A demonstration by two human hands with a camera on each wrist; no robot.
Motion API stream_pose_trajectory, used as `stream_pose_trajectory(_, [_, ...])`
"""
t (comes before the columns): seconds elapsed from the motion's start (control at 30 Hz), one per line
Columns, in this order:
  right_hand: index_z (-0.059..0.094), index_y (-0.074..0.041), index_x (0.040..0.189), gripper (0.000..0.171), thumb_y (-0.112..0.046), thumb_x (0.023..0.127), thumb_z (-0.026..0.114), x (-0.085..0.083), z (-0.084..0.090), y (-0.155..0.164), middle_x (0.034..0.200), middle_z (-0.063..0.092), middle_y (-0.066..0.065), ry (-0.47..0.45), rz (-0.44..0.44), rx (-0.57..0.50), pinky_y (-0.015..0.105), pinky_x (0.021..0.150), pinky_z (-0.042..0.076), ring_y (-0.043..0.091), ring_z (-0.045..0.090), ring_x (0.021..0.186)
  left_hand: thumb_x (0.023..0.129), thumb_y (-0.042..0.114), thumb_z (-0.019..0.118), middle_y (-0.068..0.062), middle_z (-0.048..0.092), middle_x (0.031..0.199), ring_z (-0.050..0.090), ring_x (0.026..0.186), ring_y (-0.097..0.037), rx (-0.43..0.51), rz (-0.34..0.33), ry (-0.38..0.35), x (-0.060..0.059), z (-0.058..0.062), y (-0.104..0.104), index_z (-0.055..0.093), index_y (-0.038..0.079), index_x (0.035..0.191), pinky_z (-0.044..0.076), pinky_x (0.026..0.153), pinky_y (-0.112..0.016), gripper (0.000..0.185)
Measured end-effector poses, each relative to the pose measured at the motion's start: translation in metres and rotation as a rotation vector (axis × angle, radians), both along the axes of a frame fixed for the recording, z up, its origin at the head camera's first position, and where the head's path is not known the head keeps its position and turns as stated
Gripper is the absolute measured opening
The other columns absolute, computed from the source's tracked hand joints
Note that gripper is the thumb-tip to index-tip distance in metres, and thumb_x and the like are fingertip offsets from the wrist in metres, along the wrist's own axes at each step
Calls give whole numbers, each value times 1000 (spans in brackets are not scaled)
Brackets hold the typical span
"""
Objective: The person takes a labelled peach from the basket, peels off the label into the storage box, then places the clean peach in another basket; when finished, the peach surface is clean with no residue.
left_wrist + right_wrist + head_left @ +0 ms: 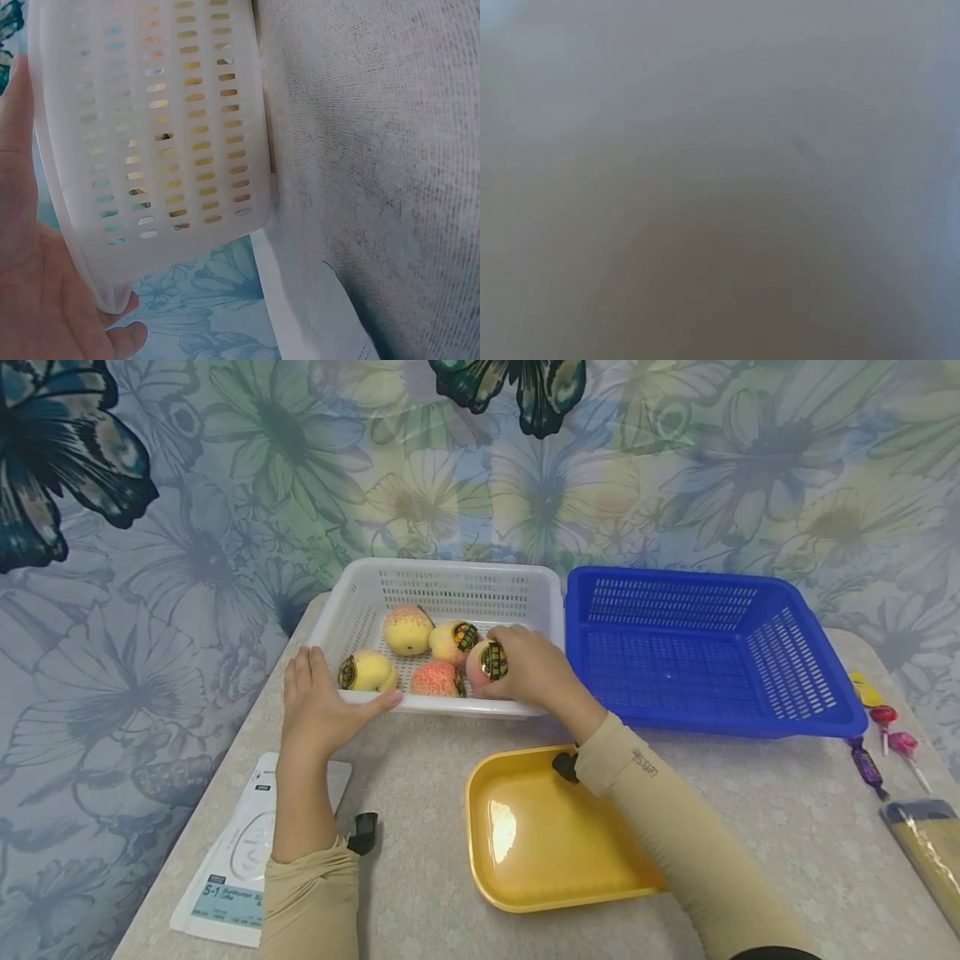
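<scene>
free: blue basket, yellow tray | blocked: white basket packed with fruit

Bright, even light over my table; glare shines on the yellow tray. My right wrist view is a grey blur; the head view bends at the edges.

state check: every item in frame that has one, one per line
white basket: upright, holds fruit, braced at its front-left corner
blue basket: upright, empty
yellow tray: flat on the table, empty
held apple: gripped, at the basket's front edge
loose apples: four, resting in the white basket
left hand: fingers straight, pressing the white basket's rim
right hand: curled round the held apple
</scene>
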State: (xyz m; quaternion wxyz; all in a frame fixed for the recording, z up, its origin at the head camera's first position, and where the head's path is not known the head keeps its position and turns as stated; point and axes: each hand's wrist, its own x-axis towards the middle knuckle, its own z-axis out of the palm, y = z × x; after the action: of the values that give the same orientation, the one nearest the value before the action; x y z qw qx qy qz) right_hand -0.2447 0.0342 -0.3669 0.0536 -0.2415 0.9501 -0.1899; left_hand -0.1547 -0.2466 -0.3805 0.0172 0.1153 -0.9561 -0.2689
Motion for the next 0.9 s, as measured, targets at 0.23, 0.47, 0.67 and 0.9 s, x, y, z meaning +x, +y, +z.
stream_pose_trajectory(0.23, [52,-12,139,85,-48,71,87,4,14,6,134,60,7,11,-10,-99,42,99,51,25,57,120,67,81,69,-21,-14,165,-11,152,-43,9,-8,-13,1,2,0,-12,1,156,10,119,-67,145])
stream_pose_trajectory(0.47, [55,-12,135,80,-45,70,88,12,31,15,131,61,5,41,-9,-194,39,95,53,23,59,115,69,78,71,-21,-15,165,-12,152,-43,10,-15,-21,2,4,0,-12,0,156,14,116,-70,144])
stream_pose_trajectory(0.67, [55,-16,135,79,-47,70,88,21,43,24,128,62,1,46,2,-276,39,98,51,20,57,117,69,79,70,-22,-15,165,-13,152,-43,2,-22,-22,2,3,-1,-12,0,156,9,119,-67,143])
stream_pose_trajectory(0.9, [51,-16,141,85,-49,72,87,36,57,34,140,56,2,33,16,-312,39,103,49,20,54,124,69,81,67,-22,-16,164,-19,151,-42,-35,-14,-2,4,6,2,-5,3,158,-5,118,-68,139])
